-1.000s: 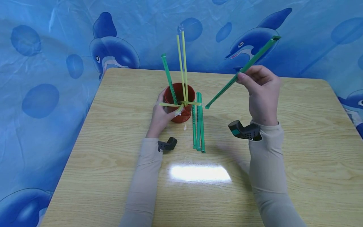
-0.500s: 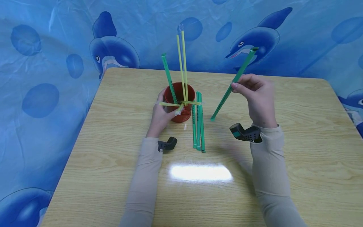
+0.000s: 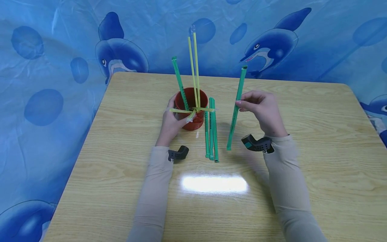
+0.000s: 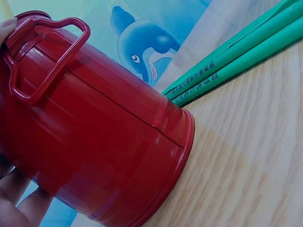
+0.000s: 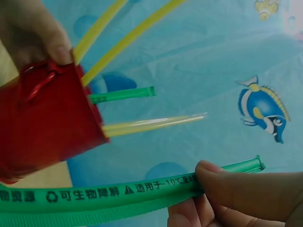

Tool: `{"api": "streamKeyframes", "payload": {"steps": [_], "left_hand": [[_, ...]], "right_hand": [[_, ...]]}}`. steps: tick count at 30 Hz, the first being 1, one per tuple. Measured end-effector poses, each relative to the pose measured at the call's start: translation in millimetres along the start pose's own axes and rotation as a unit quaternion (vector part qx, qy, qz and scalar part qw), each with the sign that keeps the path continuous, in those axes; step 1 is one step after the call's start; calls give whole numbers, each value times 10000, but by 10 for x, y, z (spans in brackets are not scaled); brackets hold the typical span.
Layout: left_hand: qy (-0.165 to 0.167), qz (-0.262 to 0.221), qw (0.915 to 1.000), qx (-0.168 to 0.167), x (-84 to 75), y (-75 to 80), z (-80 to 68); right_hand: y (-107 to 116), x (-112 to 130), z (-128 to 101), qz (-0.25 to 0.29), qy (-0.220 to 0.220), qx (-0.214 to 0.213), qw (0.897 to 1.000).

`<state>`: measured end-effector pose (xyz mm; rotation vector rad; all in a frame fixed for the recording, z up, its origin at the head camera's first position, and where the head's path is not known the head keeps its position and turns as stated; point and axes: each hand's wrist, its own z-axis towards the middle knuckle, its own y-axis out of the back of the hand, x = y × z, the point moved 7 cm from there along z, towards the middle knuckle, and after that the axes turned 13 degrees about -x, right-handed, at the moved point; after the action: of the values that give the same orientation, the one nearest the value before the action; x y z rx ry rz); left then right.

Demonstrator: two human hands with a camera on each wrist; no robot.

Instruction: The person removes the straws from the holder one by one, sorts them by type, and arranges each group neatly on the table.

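A small red metal bucket [image 3: 191,111] stands mid-table with a green straw [image 3: 179,82] and two yellow straws [image 3: 195,67] upright in it, and more yellow straws [image 3: 193,110] lying across its rim. My left hand [image 3: 170,122] grips the bucket [image 4: 94,137] from the left side. My right hand [image 3: 260,111] pinches a wrapped green straw [image 3: 236,107] near its middle, holding it nearly upright with its lower end close to the table. The same straw [image 5: 109,198] crosses the right wrist view between thumb and fingers [image 5: 236,187]. Three green straws [image 3: 211,131] lie beside the bucket.
The wooden table [image 3: 317,161] is ringed by a blue dolphin-print sheet [image 3: 54,67] behind and to the left. Glare [image 3: 213,184] marks the tabletop near me. Black wrist cameras [image 3: 178,154] sit on both sleeves.
My right hand has moved left and down, swinging the green straw from a slant to almost vertical, closer to the lying straws. The left hand and bucket stayed put.
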<state>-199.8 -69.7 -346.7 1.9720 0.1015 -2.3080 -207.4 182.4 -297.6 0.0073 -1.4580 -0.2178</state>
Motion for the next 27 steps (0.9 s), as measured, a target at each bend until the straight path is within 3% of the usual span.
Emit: {"api": "streamKeyframes", "payload": {"steps": [6,16,27], "left_hand": [[-24,-35,10000,12,-2,1,3],[-34,-10,10000,29,4,2,1],[-54,-100,9999,61,5,-4,4]], "right_hand": [[-86,-313,56,-800,-479,195,9955],[-191,-743,130,-1005,-1146,623,9864],[-297,-972,181,-889,-1659,761,9792]]}}
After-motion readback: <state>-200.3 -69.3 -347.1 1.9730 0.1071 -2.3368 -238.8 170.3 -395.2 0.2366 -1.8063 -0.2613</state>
